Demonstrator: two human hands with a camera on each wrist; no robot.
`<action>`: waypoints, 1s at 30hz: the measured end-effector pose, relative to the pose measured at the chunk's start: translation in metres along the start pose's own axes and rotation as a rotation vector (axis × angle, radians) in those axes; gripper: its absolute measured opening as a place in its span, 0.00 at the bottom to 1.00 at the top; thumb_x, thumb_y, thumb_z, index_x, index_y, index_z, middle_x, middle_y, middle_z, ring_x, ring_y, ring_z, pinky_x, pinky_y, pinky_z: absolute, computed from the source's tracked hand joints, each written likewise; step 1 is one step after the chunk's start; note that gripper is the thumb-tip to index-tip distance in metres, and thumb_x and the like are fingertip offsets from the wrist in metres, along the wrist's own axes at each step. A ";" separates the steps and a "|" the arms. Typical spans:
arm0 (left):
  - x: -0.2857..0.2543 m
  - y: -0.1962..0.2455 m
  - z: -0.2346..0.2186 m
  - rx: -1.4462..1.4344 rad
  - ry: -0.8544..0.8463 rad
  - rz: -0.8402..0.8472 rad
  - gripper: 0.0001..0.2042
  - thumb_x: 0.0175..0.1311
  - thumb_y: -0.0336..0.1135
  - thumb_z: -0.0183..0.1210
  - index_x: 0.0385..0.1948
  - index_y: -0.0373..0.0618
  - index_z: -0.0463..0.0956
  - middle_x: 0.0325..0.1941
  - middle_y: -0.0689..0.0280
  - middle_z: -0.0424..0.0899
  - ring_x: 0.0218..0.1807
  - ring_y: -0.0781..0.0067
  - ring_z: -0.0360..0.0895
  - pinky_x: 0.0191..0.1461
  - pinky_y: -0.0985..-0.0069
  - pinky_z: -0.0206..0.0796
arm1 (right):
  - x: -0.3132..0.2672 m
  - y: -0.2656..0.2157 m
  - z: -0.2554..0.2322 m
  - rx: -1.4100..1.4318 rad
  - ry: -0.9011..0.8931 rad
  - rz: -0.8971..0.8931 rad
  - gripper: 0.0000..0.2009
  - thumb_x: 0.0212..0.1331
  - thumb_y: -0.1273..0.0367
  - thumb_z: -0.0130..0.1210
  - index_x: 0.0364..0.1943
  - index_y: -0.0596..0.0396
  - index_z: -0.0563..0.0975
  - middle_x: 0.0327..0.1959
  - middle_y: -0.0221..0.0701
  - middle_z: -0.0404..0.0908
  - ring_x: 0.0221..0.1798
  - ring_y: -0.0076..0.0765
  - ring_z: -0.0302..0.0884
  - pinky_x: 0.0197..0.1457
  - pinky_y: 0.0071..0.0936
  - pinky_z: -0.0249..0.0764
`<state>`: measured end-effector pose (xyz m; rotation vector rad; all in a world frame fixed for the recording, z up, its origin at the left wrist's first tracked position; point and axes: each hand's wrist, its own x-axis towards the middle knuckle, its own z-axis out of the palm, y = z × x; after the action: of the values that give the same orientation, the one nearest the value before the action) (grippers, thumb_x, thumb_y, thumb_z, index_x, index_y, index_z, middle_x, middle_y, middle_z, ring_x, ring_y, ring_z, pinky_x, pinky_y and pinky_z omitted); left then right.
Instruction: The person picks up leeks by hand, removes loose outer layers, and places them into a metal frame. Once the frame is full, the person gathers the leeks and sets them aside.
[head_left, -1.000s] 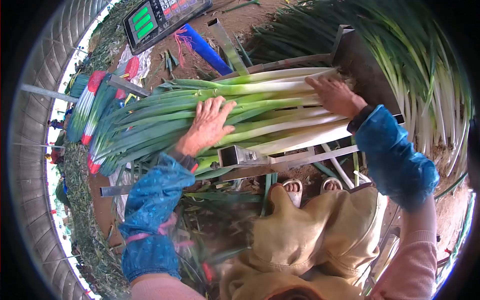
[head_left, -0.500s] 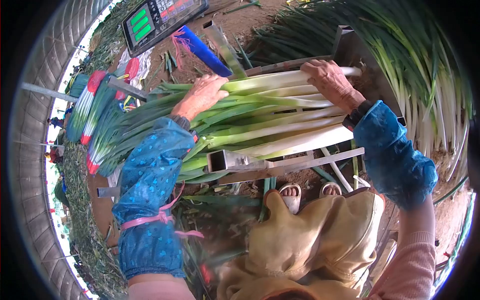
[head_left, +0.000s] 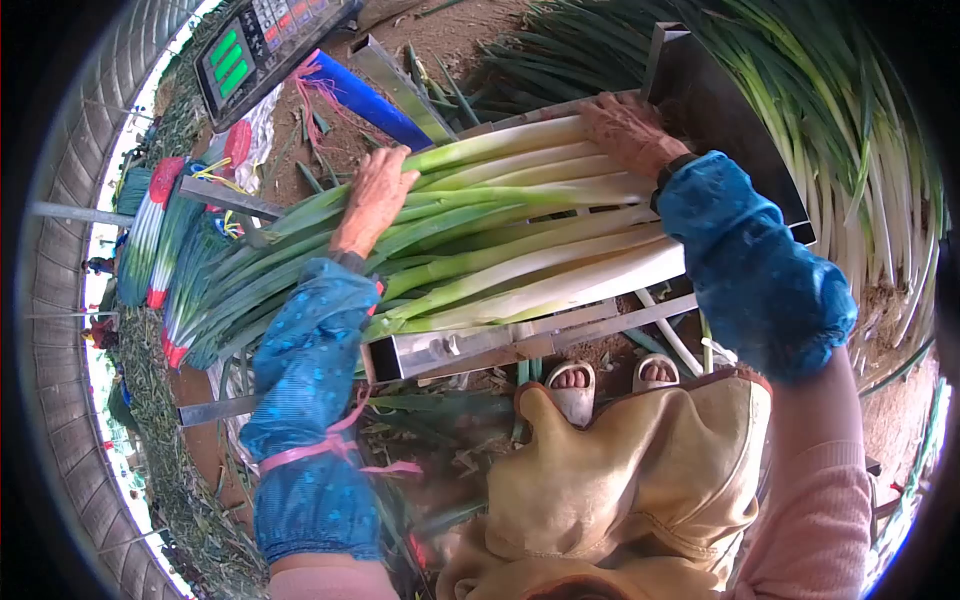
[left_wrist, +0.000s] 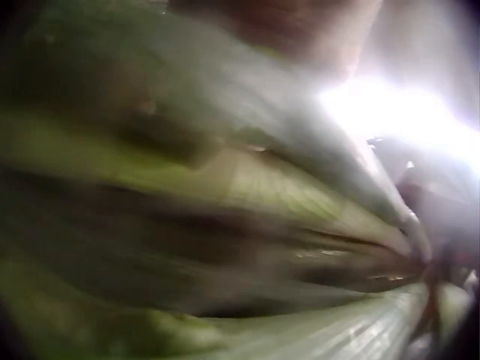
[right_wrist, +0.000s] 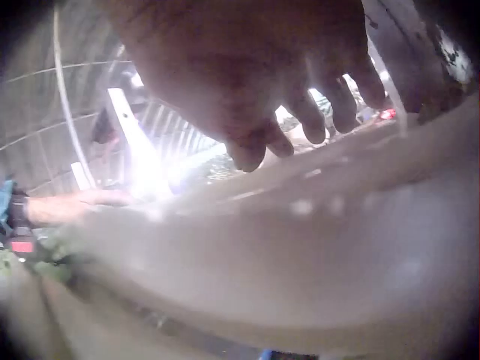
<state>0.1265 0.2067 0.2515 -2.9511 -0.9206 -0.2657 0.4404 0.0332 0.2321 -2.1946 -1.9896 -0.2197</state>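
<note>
Brown dirt floor (head_left: 330, 130) (leaf scraps strewn); arched greenhouse roof (head_left: 60, 250) letting in daylight.

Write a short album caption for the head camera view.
Both hands, left hand and right hand, reach over a bundle of leeks on a metal rack.

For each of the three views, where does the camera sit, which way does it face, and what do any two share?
Head: looks down on leeks on a metal rack; both hands, blue sleeves and feet show.
Left wrist: pressed close to blurred green leaves; no hand clearly seen.
Right wrist: under right hand, facing along white stalks.
Shared: head and right wrist both show the left hand.
</note>
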 end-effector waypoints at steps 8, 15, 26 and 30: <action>-0.004 0.084 -0.038 -0.232 -0.149 0.375 0.16 0.52 0.36 0.58 0.42 0.39 0.73 0.46 0.54 0.76 0.50 0.54 0.71 0.55 0.65 0.62 | -0.063 -0.069 -0.049 0.255 -0.124 -0.087 0.14 0.55 0.65 0.51 0.45 0.52 0.71 0.40 0.36 0.71 0.48 0.45 0.70 0.48 0.39 0.68; -0.020 0.089 -0.114 -0.197 -0.112 0.273 0.14 0.46 0.31 0.61 0.36 0.38 0.76 0.38 0.55 0.78 0.43 0.54 0.75 0.48 0.64 0.66 | -0.074 -0.056 -0.057 0.354 0.056 -0.143 0.11 0.52 0.67 0.53 0.38 0.53 0.72 0.34 0.33 0.74 0.43 0.41 0.72 0.48 0.38 0.69; -0.078 0.074 -0.061 -0.228 -0.219 0.035 0.12 0.52 0.38 0.59 0.39 0.49 0.77 0.36 0.60 0.75 0.43 0.56 0.73 0.45 0.64 0.67 | -0.082 -0.009 -0.026 0.223 0.070 -0.229 0.08 0.46 0.70 0.54 0.33 0.53 0.74 0.31 0.35 0.73 0.37 0.46 0.74 0.37 0.41 0.68; -0.090 0.094 -0.056 0.002 -0.177 0.089 0.15 0.50 0.33 0.59 0.42 0.48 0.74 0.37 0.60 0.73 0.42 0.56 0.71 0.43 0.63 0.67 | -0.060 -0.035 -0.035 0.265 -0.006 -0.193 0.10 0.45 0.73 0.53 0.35 0.54 0.75 0.32 0.38 0.73 0.36 0.48 0.73 0.37 0.41 0.68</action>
<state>0.0980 0.0739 0.2925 -3.0419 -0.8008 0.0005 0.3998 -0.0299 0.2538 -1.8475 -2.0970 0.0270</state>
